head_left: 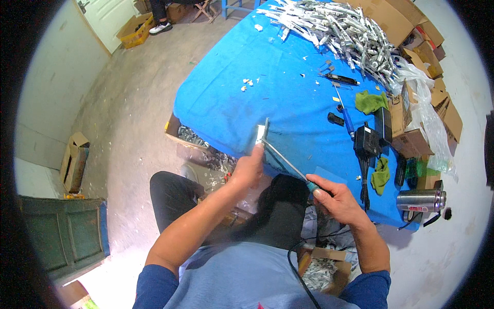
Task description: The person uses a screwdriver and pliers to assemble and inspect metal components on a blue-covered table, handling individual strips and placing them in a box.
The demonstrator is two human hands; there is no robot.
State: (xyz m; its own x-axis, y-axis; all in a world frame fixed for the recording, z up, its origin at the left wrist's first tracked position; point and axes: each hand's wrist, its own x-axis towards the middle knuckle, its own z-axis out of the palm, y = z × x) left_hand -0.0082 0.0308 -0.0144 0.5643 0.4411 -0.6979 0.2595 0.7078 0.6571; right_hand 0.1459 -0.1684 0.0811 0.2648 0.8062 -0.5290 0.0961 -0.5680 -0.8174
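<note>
Near the front edge of the blue-covered table, my left hand [250,167] is closed around the lower end of a small flat white-and-grey piece [261,134]; its exact kind is unclear. My right hand [337,201] grips the dark green handle of a screwdriver [288,164]. The long thin shaft slants up to the left, and its tip meets the piece just above my left fingers. Farther right on the table lies a second screwdriver [348,123] with a blue handle, next to a small black block [335,119].
A heap of white-and-grey strips [355,38] covers the far right of the table [221,87]. Along the right side are green cloths [370,102], a black power adapter [367,141], cardboard boxes [409,139] and a steel flask [421,201]. A box of grey parts [190,136] stands below the left edge.
</note>
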